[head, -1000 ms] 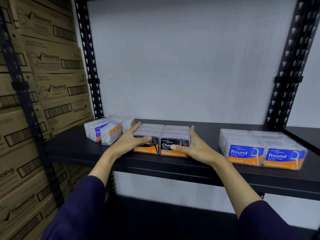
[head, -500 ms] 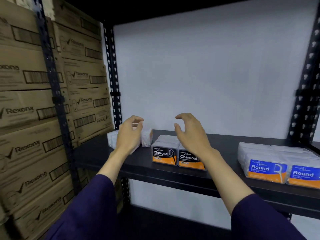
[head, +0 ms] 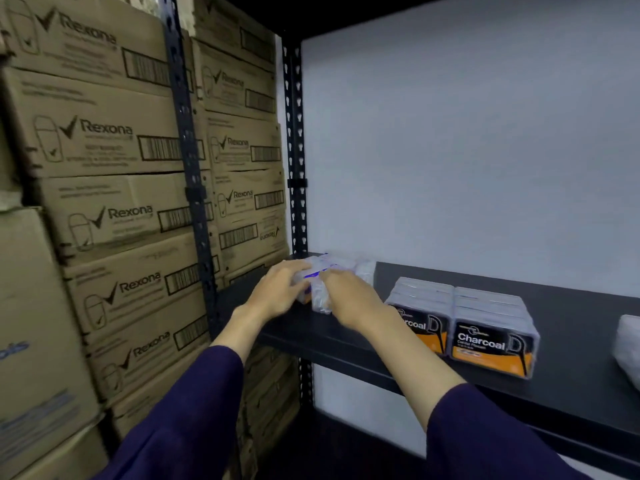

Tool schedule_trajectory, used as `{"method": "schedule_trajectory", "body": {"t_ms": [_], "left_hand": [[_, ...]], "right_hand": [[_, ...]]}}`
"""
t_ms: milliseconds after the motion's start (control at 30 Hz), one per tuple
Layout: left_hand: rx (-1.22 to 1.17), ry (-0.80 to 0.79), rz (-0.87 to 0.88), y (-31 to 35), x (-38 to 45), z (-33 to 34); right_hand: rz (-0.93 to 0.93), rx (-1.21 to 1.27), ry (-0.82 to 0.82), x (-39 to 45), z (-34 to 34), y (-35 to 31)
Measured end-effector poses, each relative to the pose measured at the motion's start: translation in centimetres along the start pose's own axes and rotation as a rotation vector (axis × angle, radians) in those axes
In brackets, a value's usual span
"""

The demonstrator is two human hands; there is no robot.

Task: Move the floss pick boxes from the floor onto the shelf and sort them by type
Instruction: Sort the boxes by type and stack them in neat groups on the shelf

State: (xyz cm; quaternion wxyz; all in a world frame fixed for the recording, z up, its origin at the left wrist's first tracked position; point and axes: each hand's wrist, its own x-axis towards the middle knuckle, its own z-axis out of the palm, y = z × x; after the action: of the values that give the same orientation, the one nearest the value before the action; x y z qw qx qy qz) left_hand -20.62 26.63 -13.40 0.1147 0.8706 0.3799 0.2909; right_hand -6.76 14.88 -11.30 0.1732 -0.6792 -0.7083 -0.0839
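- A black metal shelf (head: 571, 327) stands before a pale wall, with stacked Rexona cartons (head: 114, 216) at its left.
- Left hand (head: 277, 292): fingers (head: 294, 268) curl onto the clear floss pick boxes (head: 322, 299) at the shelf's left end; the view is blurred.
- Right hand (head: 349, 299): fingers curl over the same cluster from its right side.
- Two rows of Charcoal boxes (head: 491, 327) sit just beside, right of the hands, labels facing out.

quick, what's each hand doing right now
Left hand: gripping the clear boxes on the shelf.
Right hand: gripping the same boxes.
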Motion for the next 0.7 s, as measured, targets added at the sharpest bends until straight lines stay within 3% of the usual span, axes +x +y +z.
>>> {"method": "schedule_trajectory", "body": {"t_ms": [133, 333, 433, 567, 700], "left_hand": [[0.012, 0.142, 0.085, -1.0, -0.2, 0.9], [0.085, 0.191, 0.020, -2.7, -0.5, 0.2], [0.070, 0.227, 0.009, -3.4, -0.7, 0.3], [-0.139, 0.217, -0.016, -3.8, -0.8, 0.5], [-0.238, 0.207, -0.007, -3.8, -0.8, 0.3]], "right_hand": [[0.072, 0.227, 0.129, 0.2, 1.8, -0.4], [0.163, 0.322, 0.350, 0.1, 3.8, 0.0], [0.197, 0.382, 0.377, 0.2, 3.7, 0.0], [0.257, 0.583, 0.417, -0.3, 3.4, 0.4], [0.281, 0.781, 0.326, -0.8, 2.9, 0.8]]}}
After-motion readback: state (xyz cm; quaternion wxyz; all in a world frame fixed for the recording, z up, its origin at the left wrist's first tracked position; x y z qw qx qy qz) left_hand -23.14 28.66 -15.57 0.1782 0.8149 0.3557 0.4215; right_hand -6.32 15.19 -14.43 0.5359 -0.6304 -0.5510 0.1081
